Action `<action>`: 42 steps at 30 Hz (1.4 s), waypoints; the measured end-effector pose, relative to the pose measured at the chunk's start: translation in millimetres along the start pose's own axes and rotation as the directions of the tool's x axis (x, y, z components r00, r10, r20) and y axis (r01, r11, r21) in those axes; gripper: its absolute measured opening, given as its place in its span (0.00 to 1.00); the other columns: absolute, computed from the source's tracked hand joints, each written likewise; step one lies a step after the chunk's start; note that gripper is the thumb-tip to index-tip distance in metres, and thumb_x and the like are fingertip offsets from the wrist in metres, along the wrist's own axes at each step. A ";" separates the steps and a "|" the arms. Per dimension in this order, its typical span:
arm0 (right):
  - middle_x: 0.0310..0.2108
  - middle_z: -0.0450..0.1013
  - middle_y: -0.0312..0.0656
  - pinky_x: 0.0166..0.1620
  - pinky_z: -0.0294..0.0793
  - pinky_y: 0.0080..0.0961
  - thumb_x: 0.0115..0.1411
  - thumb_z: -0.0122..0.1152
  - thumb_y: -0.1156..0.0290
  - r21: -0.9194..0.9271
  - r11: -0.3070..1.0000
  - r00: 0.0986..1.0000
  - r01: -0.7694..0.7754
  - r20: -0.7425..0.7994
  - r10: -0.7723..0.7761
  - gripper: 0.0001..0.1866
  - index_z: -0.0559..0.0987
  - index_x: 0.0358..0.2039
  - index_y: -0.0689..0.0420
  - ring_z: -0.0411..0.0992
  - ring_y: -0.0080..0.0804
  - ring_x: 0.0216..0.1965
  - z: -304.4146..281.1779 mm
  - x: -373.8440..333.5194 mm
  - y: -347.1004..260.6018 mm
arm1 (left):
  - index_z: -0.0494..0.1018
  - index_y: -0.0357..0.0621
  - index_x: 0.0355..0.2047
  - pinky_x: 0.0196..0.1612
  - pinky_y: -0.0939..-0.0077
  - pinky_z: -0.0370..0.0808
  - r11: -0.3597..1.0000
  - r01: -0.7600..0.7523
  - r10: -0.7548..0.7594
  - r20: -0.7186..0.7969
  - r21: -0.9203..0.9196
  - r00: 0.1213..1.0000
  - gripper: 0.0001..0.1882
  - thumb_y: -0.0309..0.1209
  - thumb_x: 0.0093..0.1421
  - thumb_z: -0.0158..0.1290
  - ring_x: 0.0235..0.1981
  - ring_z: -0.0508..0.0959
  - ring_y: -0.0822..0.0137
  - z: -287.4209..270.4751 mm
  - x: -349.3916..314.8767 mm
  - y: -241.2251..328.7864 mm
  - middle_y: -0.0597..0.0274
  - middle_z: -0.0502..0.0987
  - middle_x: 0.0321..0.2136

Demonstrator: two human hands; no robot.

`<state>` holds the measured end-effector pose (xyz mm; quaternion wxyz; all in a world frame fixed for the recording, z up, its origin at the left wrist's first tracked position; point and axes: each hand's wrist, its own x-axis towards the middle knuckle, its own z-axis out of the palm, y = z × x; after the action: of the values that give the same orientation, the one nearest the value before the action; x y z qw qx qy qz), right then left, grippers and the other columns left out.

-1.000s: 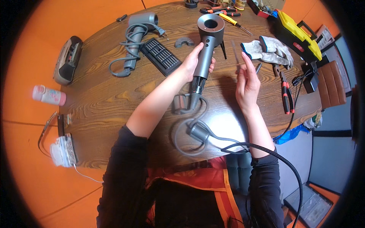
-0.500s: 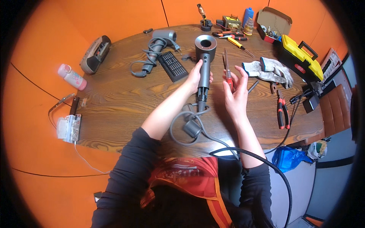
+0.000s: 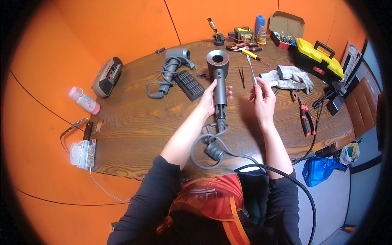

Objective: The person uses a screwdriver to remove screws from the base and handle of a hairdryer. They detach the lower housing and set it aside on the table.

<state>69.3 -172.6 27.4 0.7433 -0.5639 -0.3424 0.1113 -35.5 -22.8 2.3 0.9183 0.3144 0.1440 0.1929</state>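
Currently the dryer (image 3: 220, 85) is mid-table, its handle gripped by my left hand (image 3: 209, 98); whether it rests on the wood (image 3: 139, 122) I cannot tell. If that grip slackens, from my end I judge the head (image 3: 218, 68) could tip. My right hand (image 3: 264, 99) pinches a screwdriver (image 3: 251, 69), blade pointing far; a loose pinch might let it drop or scratch the casing. Nearer, the looped cord (image 3: 192, 150) could snag and tug the bared core (image 3: 221, 111). To the right, the cable (image 3: 305, 192) across my forearm (image 3: 274, 147) could catch my sleeve (image 3: 281, 200).

Wrinkled black sleeves (image 3: 153, 200); red apron (image 3: 226, 187), pale print, orange-edged strap (image 3: 236, 226).
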 end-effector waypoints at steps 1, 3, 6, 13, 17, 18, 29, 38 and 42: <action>0.23 0.67 0.32 0.18 0.58 0.07 0.60 0.47 0.73 0.013 0.999 0.999 0.040 0.017 -0.040 0.14 0.69 0.46 0.58 0.64 0.13 0.19 -0.5 1.5 3.2 | 0.59 0.48 0.50 0.26 0.74 0.75 0.998 0.056 -0.056 0.000 0.021 0.998 0.28 0.55 0.58 0.37 0.23 0.73 0.65 1.7 -1.4 -0.1 0.50 0.72 0.33; 0.23 0.65 0.30 0.21 0.59 0.09 0.57 0.50 0.75 -0.112 0.992 0.997 0.064 -0.040 -0.069 0.16 0.68 0.47 0.60 0.62 0.12 0.20 -1.8 5.6 9.6 | 0.55 0.62 0.54 0.24 0.74 0.74 0.999 0.011 -0.009 0.053 -0.036 0.999 0.29 0.60 0.56 0.36 0.22 0.73 0.65 2.9 -4.1 1.4 0.48 0.72 0.36; 0.28 0.65 0.31 0.26 0.64 0.11 0.53 0.53 0.78 -0.256 0.961 0.985 0.101 -0.111 -0.133 0.23 0.64 0.51 0.62 0.62 0.14 0.24 -4.2 11.7 16.4 | 0.54 0.70 0.54 0.22 0.76 0.70 0.996 0.070 -0.063 0.122 -0.053 0.990 0.29 0.62 0.55 0.36 0.20 0.70 0.69 -0.6 -4.8 5.0 0.55 0.69 0.27; 0.39 0.65 0.37 0.34 0.66 0.15 0.55 0.49 0.80 0.005 1.000 0.988 0.011 -0.152 -0.010 0.25 0.61 0.55 0.60 0.62 0.18 0.29 -5.3 6.4 6.9 | 0.55 0.68 0.53 0.22 0.79 0.64 0.986 0.158 -0.139 0.260 -0.053 0.955 0.26 0.60 0.57 0.31 0.16 0.64 0.73 -4.3 4.4 5.0 0.65 0.62 0.20; 0.30 0.62 0.31 0.24 0.60 0.09 0.58 0.45 0.79 0.138 0.990 0.991 0.008 -0.132 0.010 0.25 0.58 0.57 0.55 0.57 0.13 0.22 -4.0 2.7 -14.7 | 0.55 0.59 0.53 0.21 0.79 0.63 0.990 0.132 -0.119 0.214 -0.049 0.970 0.25 0.55 0.60 0.31 0.15 0.63 0.72 5.1 9.0 13.3 0.64 0.63 0.21; 0.25 0.60 0.28 0.20 0.54 0.07 0.58 0.44 0.80 0.174 0.984 0.988 -0.035 -0.139 0.060 0.25 0.56 0.57 0.53 0.54 0.11 0.19 -4.8 6.3 -23.3 | 0.56 0.56 0.53 0.21 0.79 0.63 0.996 0.091 -0.084 0.232 -0.019 0.969 0.26 0.54 0.60 0.31 0.16 0.64 0.72 10.7 13.1 18.2 0.64 0.64 0.21; 0.19 0.68 0.46 0.12 0.62 0.11 0.62 0.36 0.67 0.119 0.851 0.858 0.512 -0.111 -0.501 0.27 0.44 0.61 0.51 0.60 0.19 0.09 -2.8 101.1 -141.7 | 0.53 0.49 0.47 0.21 0.71 0.74 0.950 -0.291 0.303 0.546 -0.110 0.781 0.21 0.46 0.59 0.41 0.20 0.76 0.60 148.2 71.1 84.4 0.57 0.67 0.32; 0.32 0.67 0.41 0.25 0.66 0.10 0.56 0.40 0.83 -0.261 0.853 0.889 0.453 0.056 -0.455 0.15 0.74 0.41 0.62 0.68 0.19 0.25 20.2 136.6 -112.1 | 0.54 0.45 0.40 0.15 0.73 0.73 0.879 -0.449 0.477 0.332 -0.163 0.813 0.17 0.42 0.59 0.42 0.12 0.72 0.61 172.9 117.0 99.8 0.54 0.68 0.26; 0.24 0.65 0.37 0.23 0.61 0.12 0.46 0.60 0.76 -0.532 0.787 0.950 0.312 0.150 -0.275 0.10 0.75 0.31 0.62 0.66 0.19 0.21 25.8 135.9 -108.8 | 0.54 0.44 0.39 0.14 0.74 0.73 0.823 -0.567 0.563 0.169 -0.027 0.809 0.17 0.41 0.58 0.44 0.13 0.73 0.63 161.6 122.2 108.2 0.55 0.68 0.26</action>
<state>129.7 -114.9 182.3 0.5466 -0.6891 -0.4670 -0.0906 106.4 25.9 176.3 0.8242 0.3696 -0.0321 0.4278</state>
